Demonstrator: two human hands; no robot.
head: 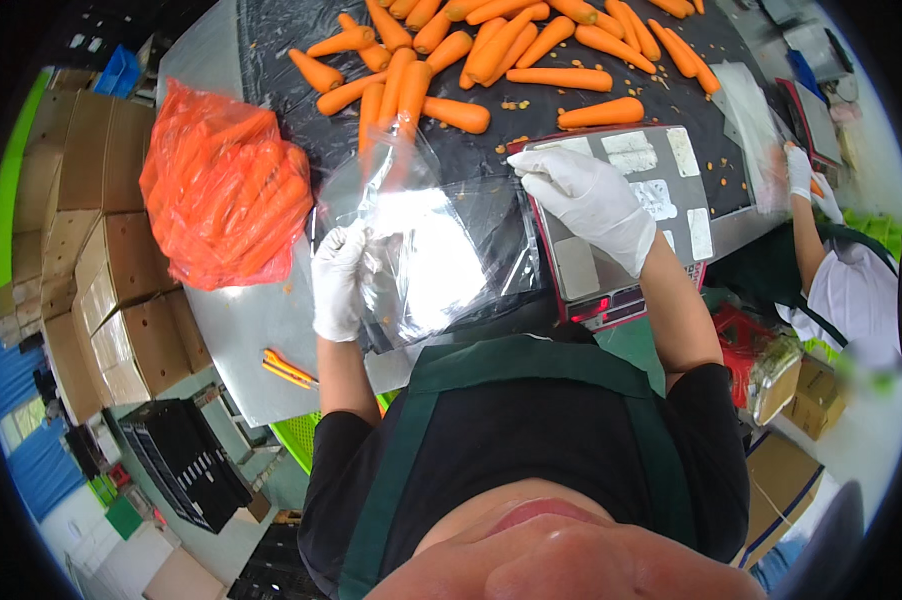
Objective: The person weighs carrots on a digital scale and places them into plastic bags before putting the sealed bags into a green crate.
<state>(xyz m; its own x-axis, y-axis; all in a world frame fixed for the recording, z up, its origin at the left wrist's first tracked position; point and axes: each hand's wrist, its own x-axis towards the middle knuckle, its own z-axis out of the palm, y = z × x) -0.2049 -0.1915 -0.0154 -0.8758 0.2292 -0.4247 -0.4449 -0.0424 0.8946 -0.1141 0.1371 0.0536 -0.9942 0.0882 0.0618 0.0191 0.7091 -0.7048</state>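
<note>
My left hand (pixel 338 281), in a white glove, pinches the edge of a clear plastic bag (pixel 413 247). Glare covers much of that bag, which lies over other clear film on the table. The far end of the bag overlaps several carrots (pixel 395 94); whether they are inside it I cannot tell. Over a digital scale (pixel 672 195) is my right hand (pixel 586 199), also gloved, its fingers drawn together with nothing visible in them. Patches of tape or label cover the scale's metal plate, and its red display is lit.
Loose carrots (pixel 496 49) lie along the far side on black sheeting, among small orange scraps. An orange bag of carrots (pixel 226 195) stands at left, above a yellow utility knife (pixel 286 367). Cardboard boxes (pixel 140 277) are stacked beyond. A co-worker's gloved hand (pixel 798 171) is at right.
</note>
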